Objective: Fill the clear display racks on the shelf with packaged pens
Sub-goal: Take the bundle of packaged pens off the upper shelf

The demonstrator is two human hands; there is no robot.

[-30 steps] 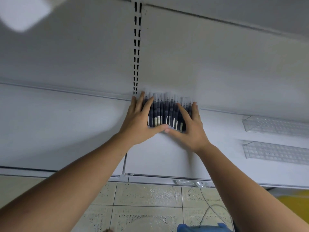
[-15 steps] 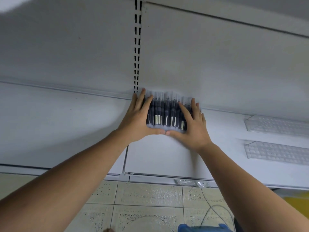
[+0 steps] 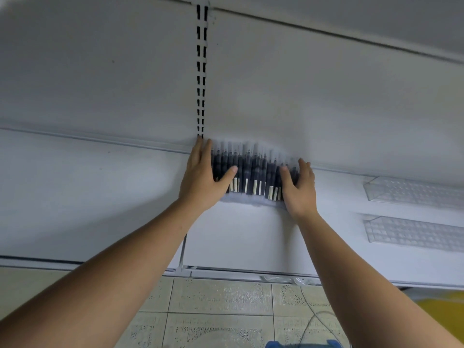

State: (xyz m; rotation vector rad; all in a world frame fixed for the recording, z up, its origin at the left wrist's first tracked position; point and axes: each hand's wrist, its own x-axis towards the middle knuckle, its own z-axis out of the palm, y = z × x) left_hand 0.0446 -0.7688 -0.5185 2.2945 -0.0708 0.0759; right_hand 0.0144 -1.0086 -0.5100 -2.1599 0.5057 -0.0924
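On white shelf (image 3: 100, 197): packaged pens (image 3: 253, 169), one row, blurred. Left hand (image 3: 200, 177) and right hand (image 3: 300, 190), fingers straight, press its ends, thumbs across. Clear racks (image 3: 411, 192) well right.

A shop: white slotted shelving (image 3: 88, 197), clear display racks (image 3: 411, 192), packaged pens (image 3: 253, 169)
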